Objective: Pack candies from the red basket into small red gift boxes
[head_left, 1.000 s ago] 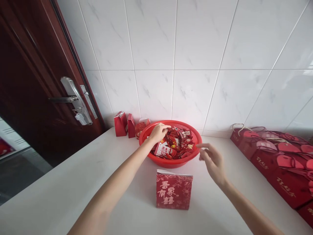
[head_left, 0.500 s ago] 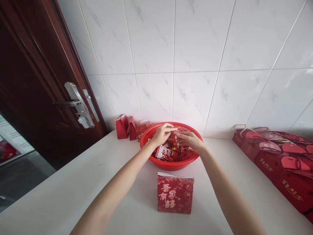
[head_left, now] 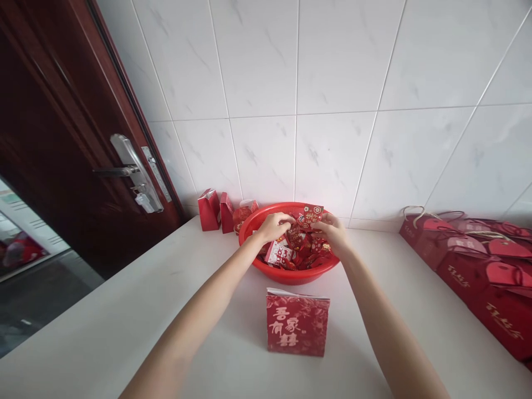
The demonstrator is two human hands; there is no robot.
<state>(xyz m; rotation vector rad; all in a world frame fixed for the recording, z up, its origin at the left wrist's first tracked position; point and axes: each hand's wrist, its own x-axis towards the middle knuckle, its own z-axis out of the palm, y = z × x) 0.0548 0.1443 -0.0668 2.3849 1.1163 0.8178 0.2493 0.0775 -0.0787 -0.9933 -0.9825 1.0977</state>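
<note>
A red plastic basket (head_left: pixel 286 279) holds a heap of red and gold wrapped sweets, among them a white packet (head_left: pixel 278 254) with red print. Over its right side, my right hand (head_left: pixel 336 235) is closed on a red snack packet (head_left: pixel 313 214) with gold characters, raised above the heap. My left hand (head_left: pixel 274 226) reaches over the left side, its fingers curled in a pinch beside the wrapped sweets; what lies between the fingertips is hard to make out. In front of the basket stands a red paper gift bag (head_left: pixel 297 324) with pale Chinese characters.
Small red boxes (head_left: pixel 209 210) stand against the tiled wall, left of the basket. Rows of red gift bags (head_left: pixel 469 277) with cord handles line the right side of the white table (head_left: pixel 166 310). A dark red door (head_left: pixel 62 138) is at the left.
My right hand has lifted the gold-lettered red packet into view above the heap. My left fingers have curled in from a more stretched pose. The view has shifted slightly.
</note>
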